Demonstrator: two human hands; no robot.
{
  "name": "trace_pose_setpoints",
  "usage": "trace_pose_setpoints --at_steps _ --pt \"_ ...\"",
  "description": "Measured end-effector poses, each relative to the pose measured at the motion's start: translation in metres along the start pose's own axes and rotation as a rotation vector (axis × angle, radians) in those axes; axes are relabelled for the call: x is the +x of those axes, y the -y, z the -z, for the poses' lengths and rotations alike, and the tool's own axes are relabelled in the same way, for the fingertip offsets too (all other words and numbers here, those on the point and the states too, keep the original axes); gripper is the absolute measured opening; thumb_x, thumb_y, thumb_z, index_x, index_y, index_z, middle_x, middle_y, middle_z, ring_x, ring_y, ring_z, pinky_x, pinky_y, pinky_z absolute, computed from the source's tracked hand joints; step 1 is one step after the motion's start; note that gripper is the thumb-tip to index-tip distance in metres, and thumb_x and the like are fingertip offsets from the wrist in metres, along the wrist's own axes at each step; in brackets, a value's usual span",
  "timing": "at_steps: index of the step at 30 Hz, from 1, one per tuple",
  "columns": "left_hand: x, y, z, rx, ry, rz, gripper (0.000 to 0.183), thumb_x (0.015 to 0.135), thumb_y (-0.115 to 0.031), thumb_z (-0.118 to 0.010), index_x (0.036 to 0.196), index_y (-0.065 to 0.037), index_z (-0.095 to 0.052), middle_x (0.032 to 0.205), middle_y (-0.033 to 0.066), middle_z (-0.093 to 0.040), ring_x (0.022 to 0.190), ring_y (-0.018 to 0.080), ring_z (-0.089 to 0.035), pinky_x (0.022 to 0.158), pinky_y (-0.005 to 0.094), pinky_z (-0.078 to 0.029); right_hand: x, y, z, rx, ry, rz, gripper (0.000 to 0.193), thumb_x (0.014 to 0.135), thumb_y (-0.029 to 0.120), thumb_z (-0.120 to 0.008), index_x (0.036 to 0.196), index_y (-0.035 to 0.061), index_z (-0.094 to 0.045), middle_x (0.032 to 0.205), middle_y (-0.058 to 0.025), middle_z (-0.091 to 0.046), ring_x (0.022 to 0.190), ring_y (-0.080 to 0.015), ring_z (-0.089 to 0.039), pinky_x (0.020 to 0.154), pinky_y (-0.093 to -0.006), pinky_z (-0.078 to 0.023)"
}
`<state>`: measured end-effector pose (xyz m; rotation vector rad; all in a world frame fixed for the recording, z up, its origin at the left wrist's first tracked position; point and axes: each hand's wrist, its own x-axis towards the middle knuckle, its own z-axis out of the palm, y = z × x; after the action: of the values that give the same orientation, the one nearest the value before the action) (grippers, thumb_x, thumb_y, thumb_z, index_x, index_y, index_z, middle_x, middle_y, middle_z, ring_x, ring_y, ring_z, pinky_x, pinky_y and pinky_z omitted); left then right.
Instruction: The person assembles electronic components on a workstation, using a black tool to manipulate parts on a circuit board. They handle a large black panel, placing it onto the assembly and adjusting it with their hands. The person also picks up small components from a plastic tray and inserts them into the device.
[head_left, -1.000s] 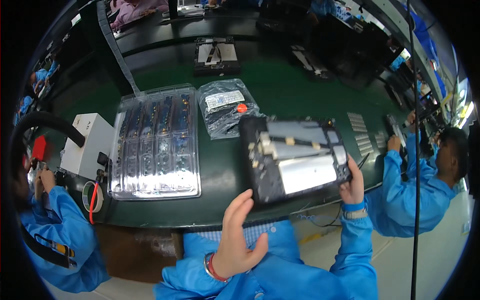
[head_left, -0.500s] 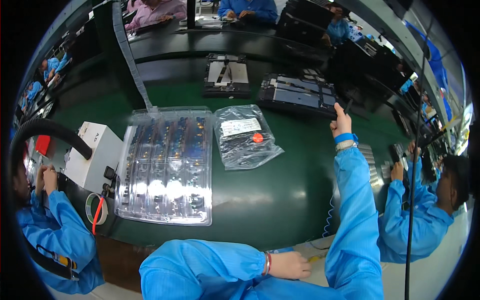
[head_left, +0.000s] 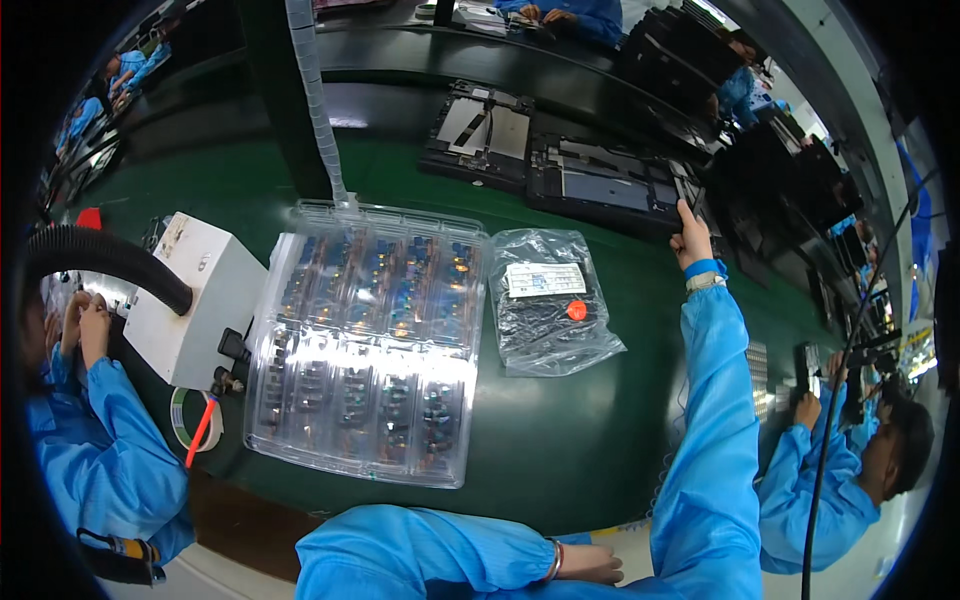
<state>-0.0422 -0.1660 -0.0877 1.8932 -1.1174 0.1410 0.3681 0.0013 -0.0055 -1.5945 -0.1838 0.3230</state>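
Unit (head_left: 608, 186), held above near side of counter (head_left: 560, 440) a second ago, now lies at far side, beside second unit (head_left: 497, 128) — looks set down. Right hand (head_left: 692, 242) at its near right corner; grip clamped or merely touching, cannot tell. Left hand (head_left: 590, 563) below counter edge — grip unclear.
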Motion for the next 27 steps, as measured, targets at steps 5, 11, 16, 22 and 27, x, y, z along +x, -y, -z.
trace_pose_setpoints --at_steps 5,11,16,22,27 --pt "0.004 0.004 -0.004 0.043 0.068 0.000 0.018 0.081 -0.017 -0.044 0.086 -0.001 -0.051 0.077 0.0104 -0.051 0.069 0.0244 -0.052 0.063 0.0349 -0.044 0.001 -0.005 -0.014 -0.290 0.053 0.047 0.030 0.071 0.034 -0.068 0.083 0.0121 -0.052 0.057 0.0051 -0.037 0.043 -0.0079 -0.033 0.039 -0.0234 -0.023" --pt "0.005 0.008 -0.007 0.150 0.089 -0.051 0.017 0.080 -0.018 -0.044 0.080 -0.004 -0.054 0.077 0.0093 -0.052 0.069 0.0239 -0.053 0.063 0.0352 -0.045 0.014 -0.022 -0.008 -0.373 0.178 0.035 0.027 0.071 0.026 -0.067 0.089 0.0079 -0.058 0.055 0.0043 -0.040 0.042 -0.0080 -0.034 0.038 -0.0240 -0.023" --pt "-0.003 0.004 0.002 0.063 0.041 0.101 0.016 0.075 -0.019 -0.049 0.066 -0.009 -0.058 0.074 0.0068 -0.053 0.072 0.0222 -0.054 0.063 0.0335 -0.044 -0.030 -0.009 -0.011 -0.220 0.028 0.122 0.019 0.077 0.016 -0.057 0.095 0.0110 -0.054 0.049 0.0054 -0.033 0.037 -0.0061 -0.029 0.036 -0.0237 -0.020" --pt "-0.011 0.006 0.003 0.414 0.141 -0.006 0.012 0.072 -0.021 -0.052 0.070 -0.011 -0.058 0.077 0.0046 -0.054 0.077 0.0188 -0.053 0.064 0.0321 -0.041 -0.157 0.017 0.012 0.149 0.245 0.027 0.010 0.079 0.013 -0.057 0.086 0.0075 -0.053 0.063 0.0022 -0.046 0.038 -0.0029 -0.028 0.034 -0.0199 -0.019" --pt "-0.012 0.000 0.015 0.370 0.214 0.005 0.012 0.073 -0.020 -0.052 0.078 -0.010 -0.056 0.082 0.0051 -0.053 0.080 0.0202 -0.053 0.065 0.0332 -0.041 -0.214 -0.008 0.030 0.269 0.311 -0.077 0.027 0.087 0.028 -0.053 0.070 0.0066 -0.050 0.059 0.0004 -0.046 0.038 -0.0032 -0.028 0.035 -0.0197 -0.018"
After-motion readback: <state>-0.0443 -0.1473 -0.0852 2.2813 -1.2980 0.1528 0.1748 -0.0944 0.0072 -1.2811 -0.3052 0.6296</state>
